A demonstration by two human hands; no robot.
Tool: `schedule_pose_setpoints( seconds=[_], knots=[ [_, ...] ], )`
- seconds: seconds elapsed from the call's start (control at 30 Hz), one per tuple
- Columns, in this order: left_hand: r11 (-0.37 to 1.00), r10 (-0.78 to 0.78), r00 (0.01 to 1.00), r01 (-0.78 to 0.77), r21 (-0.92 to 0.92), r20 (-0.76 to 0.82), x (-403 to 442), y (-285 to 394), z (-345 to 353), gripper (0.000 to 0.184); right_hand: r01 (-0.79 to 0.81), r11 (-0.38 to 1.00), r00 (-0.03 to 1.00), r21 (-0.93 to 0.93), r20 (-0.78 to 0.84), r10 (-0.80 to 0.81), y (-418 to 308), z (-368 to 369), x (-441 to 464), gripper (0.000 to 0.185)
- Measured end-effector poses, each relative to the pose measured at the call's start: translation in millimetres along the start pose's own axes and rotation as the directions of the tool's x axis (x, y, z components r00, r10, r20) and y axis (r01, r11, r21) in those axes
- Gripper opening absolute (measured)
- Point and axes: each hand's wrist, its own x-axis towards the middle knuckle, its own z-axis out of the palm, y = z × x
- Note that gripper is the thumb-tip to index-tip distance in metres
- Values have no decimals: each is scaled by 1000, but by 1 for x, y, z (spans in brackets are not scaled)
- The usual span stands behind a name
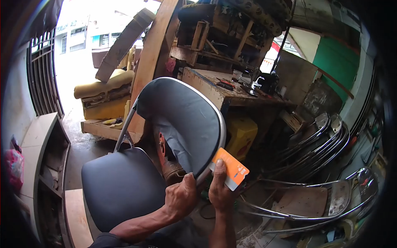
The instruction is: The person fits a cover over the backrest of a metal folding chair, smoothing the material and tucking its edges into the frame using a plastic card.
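Chair back: grey back (186,109) is mid-view, tilted, metal rim (222,124) round its edge; creased loose cloth (173,142) hangs on lower L part. From where I stand, clock faces below go by the wearer's view, 12 = top.
Seat: grey seat (124,186) at abt 7-8 o'c, L of both hands.
L hand: left hand (181,197) at abt 6 o'c, up against the back's bottom corner; fingers clenched, thumb on that edge. Can't tell what's inside the fist.
R hand: right hand (221,188) at 5 o'c, just beside L; fingers grasping orange card (233,169), thumb flat on its face.
Card: at abt 4-5 o'c, tilted, one corner by the rim; can't tell if touching.
Bench: worn workbench (204,87) at 1 o'c w/ tools (225,84) on top; yellow stool (240,134) below, abt 3-4 o'c.
Chairs: folded stack (318,142) at 3 o'c; another, lying folded chair (306,201) at 4 o'c.
Far L: cabinet (35,165) at 8 o'c, pink bag (15,169) beside.
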Motion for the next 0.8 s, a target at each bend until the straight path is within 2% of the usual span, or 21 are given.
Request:
schedule_pose_setpoints(
  seconds=[0.03, 0.13, 0.2, 0.23, 0.27, 0.33, 0.47, 0.53, 0.57, 0.6, 0.67, 0.73, 0.8],
  knots=[
    [1000, 3, 1000, -2, -16, 14, 1, 1, 0, 20, 149, 957, 989, -248, 18, -150, -4, 0, 2, 23],
    [999, -10, 1000, 10, -37, 1, -3, 0, 7, 18, 80, 960, 993, -267, -68, -101, -25, 6, 4, 26],
    [999, -14, 1000, 13, -46, -16, 2, 3, 3, 18, 79, 868, 991, -491, 130, -18, -27, -1, 10, 22],
    [999, -17, 1000, 16, -47, -20, 2, 6, 1, 18, 205, 739, 977, -642, 178, -117, -34, -2, 17, 21],
    [998, -18, 1000, 17, -53, -16, 0, 6, 3, 18, -28, 781, 985, -624, 116, 128, -49, 1, 22, 25],
    [998, -48, 999, 47, -50, -6, -1, 4, 6, 22, 63, 798, 997, -600, 69, -27, -42, 4, 22, 37],
    [1000, -9, 999, 11, -29, 36, -4, -1, 7, 25, 61, 844, 997, -532, 72, -27, -39, -3, 17, 36],
    [996, -33, 999, 33, -78, 1, 1, 2, 3, 24, 53, 964, 998, -261, 32, -47, -39, -8, 15, 33],
    [996, -24, 1000, 25, -83, 3, 1, 3, 3, 24, 15, 953, 999, -303, -39, -28, -37, -9, 11, 28],
    [996, -34, 999, 33, -85, -4, 1, 3, 3, 24, 17, 952, 999, -306, -44, -32, -34, -8, 9, 28],
    [995, -40, 999, 39, -89, -9, 0, 3, 5, 24, 57, 899, 996, -435, -35, -80, -28, -1, 6, 24],
    [993, -57, 998, 56, -105, -14, 2, 2, 6, 26, 220, 821, 965, -527, -7, -263, -29, 20, 16, 21],
    [993, -19, 1000, 20, -113, 11, -1, -5, 9, 29, 198, 792, 979, -577, 85, -183, -40, 19, 18, 24]
  ],
)
